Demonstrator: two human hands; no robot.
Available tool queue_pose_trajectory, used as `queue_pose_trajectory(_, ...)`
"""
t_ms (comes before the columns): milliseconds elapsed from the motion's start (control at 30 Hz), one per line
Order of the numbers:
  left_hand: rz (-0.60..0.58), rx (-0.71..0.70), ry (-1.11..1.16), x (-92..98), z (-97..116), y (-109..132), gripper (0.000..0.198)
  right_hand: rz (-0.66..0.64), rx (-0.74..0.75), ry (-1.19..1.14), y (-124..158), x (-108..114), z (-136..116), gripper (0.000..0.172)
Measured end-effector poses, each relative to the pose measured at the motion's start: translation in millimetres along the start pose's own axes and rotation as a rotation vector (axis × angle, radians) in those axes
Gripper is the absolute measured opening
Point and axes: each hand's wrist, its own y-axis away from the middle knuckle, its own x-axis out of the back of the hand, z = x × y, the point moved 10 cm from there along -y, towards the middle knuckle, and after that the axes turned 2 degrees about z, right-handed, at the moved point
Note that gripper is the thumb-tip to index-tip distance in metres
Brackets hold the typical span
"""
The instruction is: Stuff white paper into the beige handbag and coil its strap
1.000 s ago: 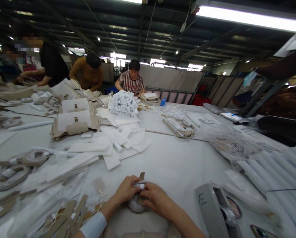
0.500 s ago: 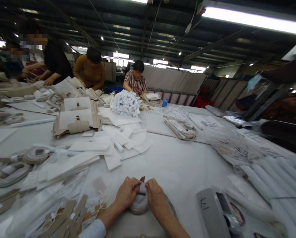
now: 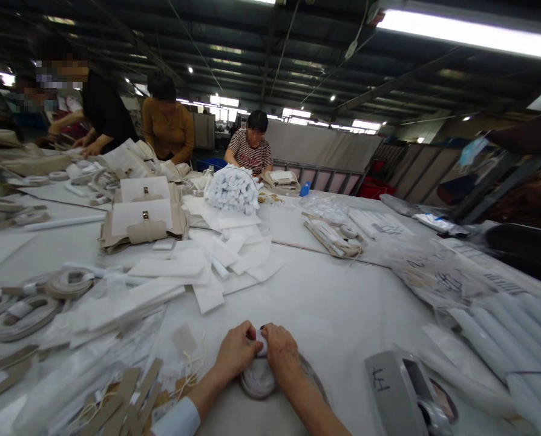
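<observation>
On the table near me lies a coiled strap (image 3: pixel 258 383), greyish beige, with a white paper wrap (image 3: pixel 262 343) around its far side. My left hand (image 3: pixel 238 351) pinches the wrap from the left, thumb and fingertips on it. From the other side, my right hand (image 3: pixel 282 354) closes its bent fingers over the wrap and the coil's edge. A small dark tip shows by the right fingertips. Beneath the coil is a beige piece (image 3: pixel 252 415), partly hidden by my forearms; a curved strap edge shows beyond my right wrist.
A grey tape dispenser (image 3: pixel 395 390) stands right, by plastic-wrapped white rolls (image 3: pixel 501 345). Left are flat strap pieces (image 3: pixel 127 399), coiled straps (image 3: pixel 23 318) and white sheets (image 3: pixel 161 284). Beige bags (image 3: pixel 138 221) sit farther back. Several people (image 3: pixel 252 145) work across the table.
The dark strap end that stuck up between my hands is now mostly hidden under my right fingers. My right hand has curled further over the wrap. The view has shifted slightly.
</observation>
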Motion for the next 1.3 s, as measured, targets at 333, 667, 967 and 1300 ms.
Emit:
queue_pose_trajectory(333, -0.129, 0.067, 0.078, -19.1, -9, -27, 0.012, 0.139, 0.041, -0.012, 12, 26, -7, 0.016)
queue_pose_trajectory(667, -0.395, 0.081, 0.075, -24.6, -13, -42, 0.04, 0.171, 0.304, 0.053, 38, -5, -16, 0.035)
queue_pose_trajectory(967, -0.335, 0.092, -0.015, -33.6, -14, -63, 0.041, 0.139, 0.222, 0.029, 35, -4, -16, 0.039)
queue_pose_trajectory(1300, -0.382, -0.086, 0.271, -20.0, -10, -27, 0.026, 0.078, 0.129, 0.112, 27, 0, -20, 0.019)
